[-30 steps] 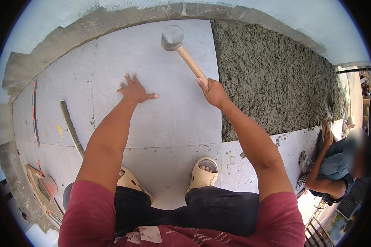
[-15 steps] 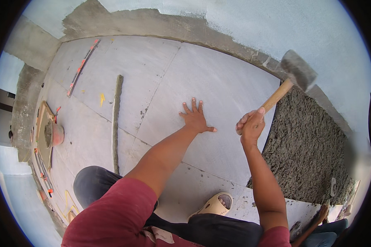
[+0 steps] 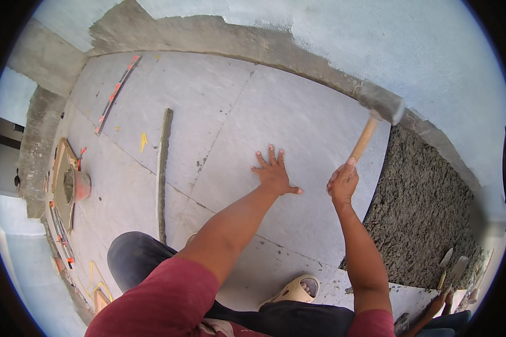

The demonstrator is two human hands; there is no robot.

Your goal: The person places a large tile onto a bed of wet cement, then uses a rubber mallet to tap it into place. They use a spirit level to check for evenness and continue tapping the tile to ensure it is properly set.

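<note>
A large pale grey floor tile (image 3: 315, 112) lies in front of me, its right edge bordering a bed of wet mortar (image 3: 421, 208). Flat on that tile rests my left hand (image 3: 275, 176), fingers spread and holding nothing. My right hand (image 3: 343, 182) is wrapped round the wooden handle of a mallet (image 3: 365, 136). The mallet's dark, blocky head is raised near the tile's far right corner, close to the wall, and is slightly blurred. Whether it touches the tile I cannot tell.
A mortar-stained straight bar (image 3: 163, 174) and a red-marked level (image 3: 117, 95) lie on tiles to the left. Beyond them stand a bucket (image 3: 82, 186) and tools. At lower right, a co-worker's hands (image 3: 439, 303) are beside trowels (image 3: 458, 269). A partly painted wall (image 3: 236, 39) bounds the far side.
The mallet head has swung down and to the left, from over the wall and mortar to near the tile's corner. My left hand stays on the tile. A second trowel shows near the co-worker.
</note>
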